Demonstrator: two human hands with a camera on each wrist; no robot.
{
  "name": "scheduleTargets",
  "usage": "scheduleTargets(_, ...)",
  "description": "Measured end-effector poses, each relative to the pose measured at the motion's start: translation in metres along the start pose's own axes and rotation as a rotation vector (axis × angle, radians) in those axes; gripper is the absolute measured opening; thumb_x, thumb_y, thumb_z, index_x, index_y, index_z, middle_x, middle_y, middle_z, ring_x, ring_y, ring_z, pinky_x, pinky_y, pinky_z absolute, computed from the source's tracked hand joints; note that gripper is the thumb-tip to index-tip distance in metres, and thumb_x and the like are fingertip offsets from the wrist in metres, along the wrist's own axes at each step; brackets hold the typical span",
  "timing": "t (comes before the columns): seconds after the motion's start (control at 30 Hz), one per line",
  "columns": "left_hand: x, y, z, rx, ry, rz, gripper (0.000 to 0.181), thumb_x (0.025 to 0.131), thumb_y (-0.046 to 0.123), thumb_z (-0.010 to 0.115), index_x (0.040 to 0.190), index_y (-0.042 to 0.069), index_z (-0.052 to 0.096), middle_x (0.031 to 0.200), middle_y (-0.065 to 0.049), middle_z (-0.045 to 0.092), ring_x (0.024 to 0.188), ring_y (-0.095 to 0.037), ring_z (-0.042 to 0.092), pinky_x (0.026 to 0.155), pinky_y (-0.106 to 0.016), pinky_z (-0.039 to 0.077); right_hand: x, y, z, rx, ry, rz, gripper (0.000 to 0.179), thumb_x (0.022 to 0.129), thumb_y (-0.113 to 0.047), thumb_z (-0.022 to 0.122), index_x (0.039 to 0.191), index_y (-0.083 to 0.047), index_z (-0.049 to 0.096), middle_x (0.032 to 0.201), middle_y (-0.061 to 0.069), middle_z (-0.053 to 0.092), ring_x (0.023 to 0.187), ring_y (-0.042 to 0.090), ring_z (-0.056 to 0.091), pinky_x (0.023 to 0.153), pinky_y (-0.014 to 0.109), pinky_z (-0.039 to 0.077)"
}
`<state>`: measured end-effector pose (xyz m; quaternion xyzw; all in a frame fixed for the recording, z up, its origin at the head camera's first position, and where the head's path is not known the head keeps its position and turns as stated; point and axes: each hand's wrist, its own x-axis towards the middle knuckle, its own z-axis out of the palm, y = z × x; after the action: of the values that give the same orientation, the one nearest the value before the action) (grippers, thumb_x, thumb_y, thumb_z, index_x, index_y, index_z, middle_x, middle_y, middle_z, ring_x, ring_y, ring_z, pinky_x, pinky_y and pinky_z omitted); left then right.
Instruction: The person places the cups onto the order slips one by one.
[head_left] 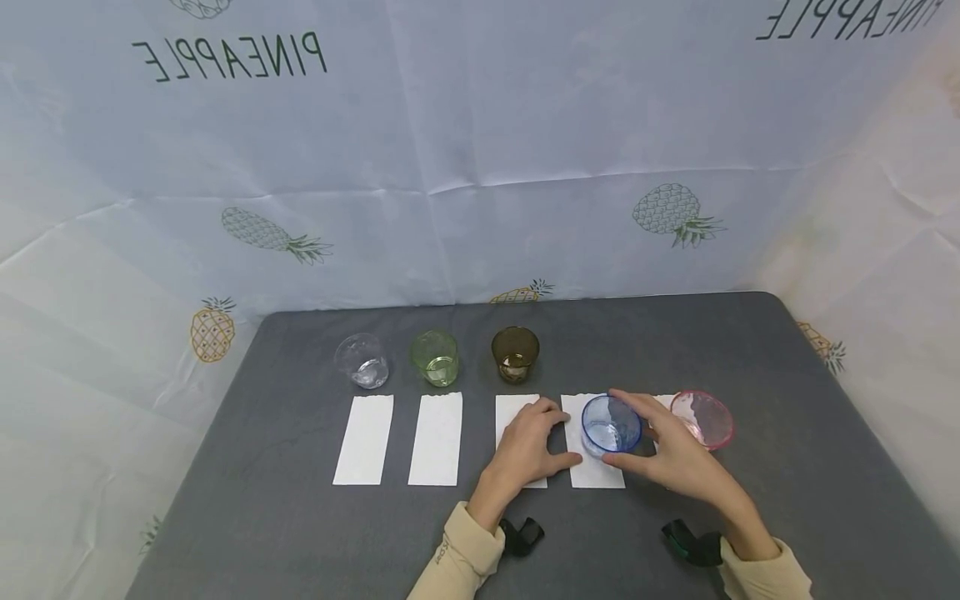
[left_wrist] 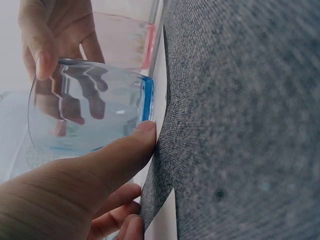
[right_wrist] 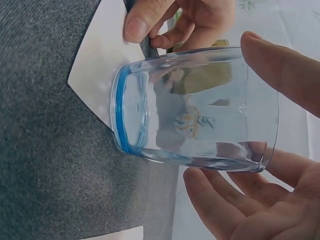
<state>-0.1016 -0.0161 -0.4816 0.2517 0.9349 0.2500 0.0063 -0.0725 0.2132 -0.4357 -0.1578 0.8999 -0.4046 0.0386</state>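
Plainly, right hand point(head_left: 678, 454) grips around blue glass point(head_left: 611, 427).

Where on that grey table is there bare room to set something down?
The grey table is bare in front of the two leftmost paper strips, between the brown glass and the back right corner, and right of the pink glass. It's crowded just left of the pink glass, where the right hand holds the blue glass, the left hand close by.
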Motion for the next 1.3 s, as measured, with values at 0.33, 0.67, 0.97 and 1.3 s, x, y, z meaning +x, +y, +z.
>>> scheduleTargets(0.33, 0.000, 0.001, -0.001, -0.003, -0.003, -0.001, 0.054, 0.080, 0.041, 0.086, 0.124, 0.012, 0.073, 0.120, -0.002, 0.068, 0.108, -0.017, 0.064, 0.096, -0.029, 0.054, 0.004, 0.004, 0.007, 0.081, 0.010, -0.072, 0.087, 0.075, -0.017, 0.092, 0.147, 0.006, 0.047, 0.140, 0.025, 0.054, 0.121, 0.036, 0.061, 0.097, 0.049, 0.053)
scheduleTargets(0.67, 0.000, 0.002, -0.001, 0.010, -0.003, 0.000, 0.054, 0.080, 0.041, 0.086, 0.123, 0.011, 0.074, 0.120, -0.002, 0.068, 0.108, -0.017, 0.065, 0.095, -0.030, 0.055, 0.007, 0.010, 0.012, 0.107, 0.010, -0.073, 0.087, 0.076, -0.016, 0.091, 0.147, 0.005, 0.047, 0.141, 0.022, 0.055, 0.120, 0.024, 0.060, 0.098, 0.046, 0.054)
scheduleTargets(0.97, -0.001, 0.002, -0.001, 0.012, -0.004, -0.002, 0.055, 0.080, 0.041, 0.086, 0.124, 0.011, 0.073, 0.119, -0.003, 0.069, 0.106, -0.017, 0.064, 0.094, -0.029, 0.055, 0.007, 0.009, 0.013, 0.124, 0.006, -0.066, 0.087, 0.076, -0.015, 0.091, 0.148, 0.005, 0.046, 0.145, 0.024, 0.052, 0.123, 0.028, 0.059, 0.100, 0.049, 0.052)
scheduleTargets(1.3, -0.001, 0.003, -0.001, 0.017, -0.003, -0.002, 0.055, 0.080, 0.042, 0.086, 0.124, 0.011, 0.073, 0.119, -0.002, 0.068, 0.105, -0.017, 0.064, 0.093, -0.029, 0.055, 0.007, 0.008, 0.014, 0.116, 0.007, -0.047, 0.088, 0.075, -0.014, 0.091, 0.148, 0.005, 0.045, 0.146, 0.027, 0.051, 0.127, 0.044, 0.058, 0.099, 0.053, 0.051)
